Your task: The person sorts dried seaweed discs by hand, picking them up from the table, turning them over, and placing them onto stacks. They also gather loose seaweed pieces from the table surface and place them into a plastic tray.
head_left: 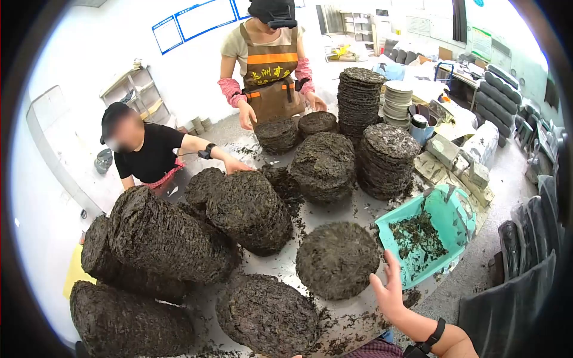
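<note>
My right hand [389, 289] is open, fingers spread, beside the right edge of a dark round cake [338, 261] that looks like dried seaweed. That cake looks slightly blurred. A sliver of skin at the bottom edge may be my left hand [296, 356]; its fingers do not show. Close to it lies another seaweed stack [268, 313], tilted on the metal table [358, 307]. Just beyond my right hand sits a turquoise tub [412, 277] with loose dark flakes [418, 235] inside.
Long seaweed stacks [173, 238] lie on the left, and upright stacks [388, 161] stand at the back. A co-worker's hand [236, 166] touches a stack [250, 212]. Another person in an apron [271, 77] stands behind two short stacks. Dark wrapped rolls [525, 232] stand at right.
</note>
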Motion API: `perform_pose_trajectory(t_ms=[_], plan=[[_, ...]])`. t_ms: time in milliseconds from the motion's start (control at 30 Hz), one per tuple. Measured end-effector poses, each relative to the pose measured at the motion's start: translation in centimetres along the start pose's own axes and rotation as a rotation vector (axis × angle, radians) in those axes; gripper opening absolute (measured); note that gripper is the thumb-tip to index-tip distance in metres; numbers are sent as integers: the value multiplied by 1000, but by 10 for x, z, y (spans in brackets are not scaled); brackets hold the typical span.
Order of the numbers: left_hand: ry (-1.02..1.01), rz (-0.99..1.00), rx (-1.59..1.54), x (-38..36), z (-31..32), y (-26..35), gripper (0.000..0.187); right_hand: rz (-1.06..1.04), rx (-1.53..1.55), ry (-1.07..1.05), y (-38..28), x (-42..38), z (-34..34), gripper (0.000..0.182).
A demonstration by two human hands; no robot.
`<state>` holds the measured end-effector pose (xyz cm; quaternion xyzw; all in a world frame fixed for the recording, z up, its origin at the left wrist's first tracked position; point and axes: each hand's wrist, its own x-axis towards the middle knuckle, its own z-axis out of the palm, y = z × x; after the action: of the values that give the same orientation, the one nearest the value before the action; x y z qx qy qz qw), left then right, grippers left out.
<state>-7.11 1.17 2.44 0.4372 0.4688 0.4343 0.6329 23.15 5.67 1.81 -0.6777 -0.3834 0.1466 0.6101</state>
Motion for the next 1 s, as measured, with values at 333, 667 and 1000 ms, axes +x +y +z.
perform_pose_trajectory(t_ms=[333,667,1000], plan=[[-141,124,-217,5,8,-3,92,-732,-131,-1071,-68,-35,24,55],[755,210,505,28,-74,-7,82,-168,-264,-47,-11,18,3,67],[767,-261,67,23,-67,-1,93,-645,10,-1018,-58,-61,72,63]])
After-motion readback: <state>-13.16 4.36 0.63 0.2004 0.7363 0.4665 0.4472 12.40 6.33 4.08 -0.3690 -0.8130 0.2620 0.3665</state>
